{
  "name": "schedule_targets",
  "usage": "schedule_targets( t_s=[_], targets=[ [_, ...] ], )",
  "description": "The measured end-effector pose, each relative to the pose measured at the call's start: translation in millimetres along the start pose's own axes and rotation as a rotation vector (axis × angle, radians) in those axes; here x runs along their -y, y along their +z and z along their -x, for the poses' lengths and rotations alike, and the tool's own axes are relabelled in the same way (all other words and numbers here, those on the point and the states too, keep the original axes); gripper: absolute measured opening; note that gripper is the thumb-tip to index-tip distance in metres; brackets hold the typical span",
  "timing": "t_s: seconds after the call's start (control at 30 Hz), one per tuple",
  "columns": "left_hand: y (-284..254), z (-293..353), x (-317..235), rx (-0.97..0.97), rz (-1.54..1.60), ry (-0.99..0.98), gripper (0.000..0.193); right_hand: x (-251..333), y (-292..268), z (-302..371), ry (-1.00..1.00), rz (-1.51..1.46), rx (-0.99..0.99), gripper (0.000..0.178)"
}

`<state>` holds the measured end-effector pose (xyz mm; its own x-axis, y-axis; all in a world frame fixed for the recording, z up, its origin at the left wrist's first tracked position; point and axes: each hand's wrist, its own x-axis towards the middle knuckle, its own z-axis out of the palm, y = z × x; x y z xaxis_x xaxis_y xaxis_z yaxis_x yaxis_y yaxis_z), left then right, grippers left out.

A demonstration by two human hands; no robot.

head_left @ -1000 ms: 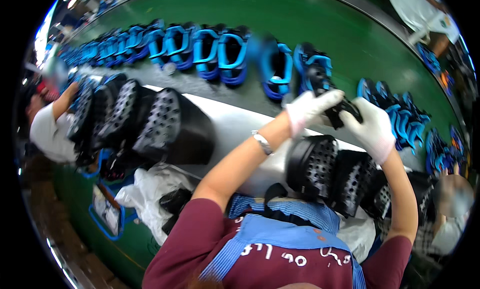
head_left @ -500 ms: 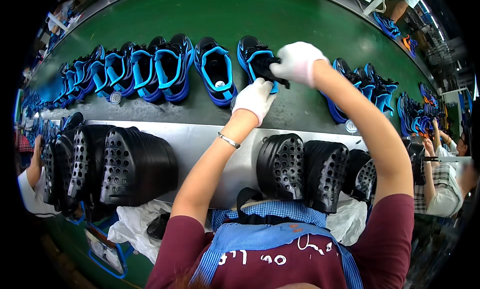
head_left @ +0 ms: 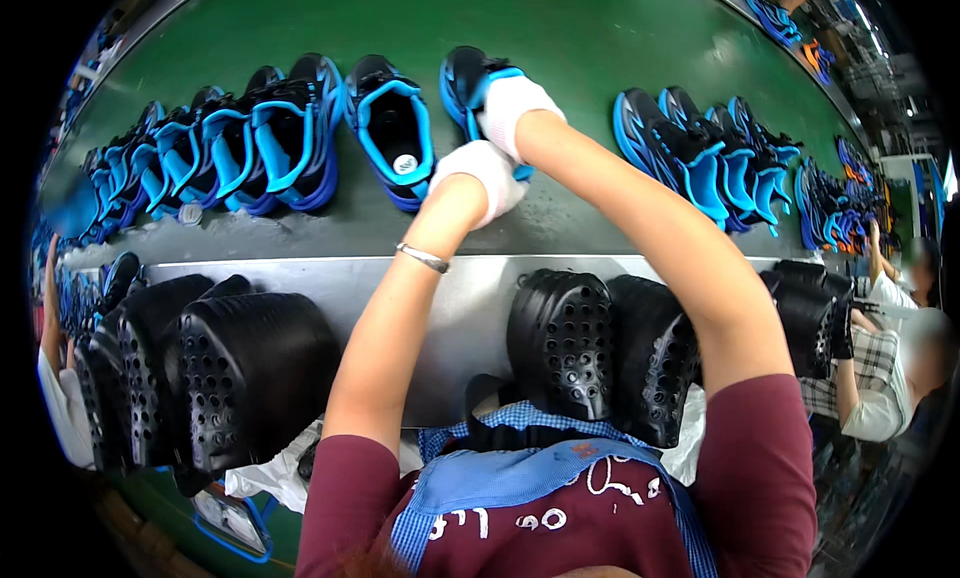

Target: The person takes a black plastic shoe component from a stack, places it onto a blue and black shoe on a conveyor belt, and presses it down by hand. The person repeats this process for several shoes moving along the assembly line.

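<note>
At left hand (head_left: pixel 480 178) and right hand (head_left: pixel 517 110) (grips unclear), a glossy, blue-trimmed black shoe (head_left: pixel 461 79).

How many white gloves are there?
2. One white fabric glove covers the person's left hand, the other glove covers the right hand; both are at one black-and-blue shoe. More could be hidden elsewhere.

Two hands (head_left: pixel 480 178) (head_left: pixel 518 106), one bracelet (head_left: pixel 423 258), one apron (head_left: pixel 515 475), ten-plus shoes (head_left: pixel 388 128), five-plus black perforated stacks (head_left: pixel 255 363).

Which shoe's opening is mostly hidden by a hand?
The shoe just right of the open shoe with a white disc inside; the right hand hides most of its opening, while the other's shows plainly.
</note>
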<state>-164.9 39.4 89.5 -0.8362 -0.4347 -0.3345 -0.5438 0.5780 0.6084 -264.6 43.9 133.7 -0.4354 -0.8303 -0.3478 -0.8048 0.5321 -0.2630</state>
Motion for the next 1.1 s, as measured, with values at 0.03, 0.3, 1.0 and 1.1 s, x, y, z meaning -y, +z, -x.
schedule_targets(
  t_s=[0.03,0.3,1.0,1.1],
  targets=[
    [4.0,-5.7,3.1,-0.025,-0.028,-0.001,0.04,0.3,-1.8,-0.4,-0.004,-0.001,-0.009,0.023],
    [-2.6,-3.0,-4.3,-0.029,-0.015,-0.032,0.041,-13.3,-27.0,12.4,-0.101,0.058,0.169,0.04],
    [21.6,-20.4,-183.6,0.238,0.129,0.633,0.056,-219.8,-60.6,442.7,0.247,-0.068,-0.435,0.048],
    [48.0,-42.1,-195.8,0.246,-0.093,0.707,0.069,-225.0,-45.8,446.2,0.287,-0.05,-0.429,0.057]
  ],
)
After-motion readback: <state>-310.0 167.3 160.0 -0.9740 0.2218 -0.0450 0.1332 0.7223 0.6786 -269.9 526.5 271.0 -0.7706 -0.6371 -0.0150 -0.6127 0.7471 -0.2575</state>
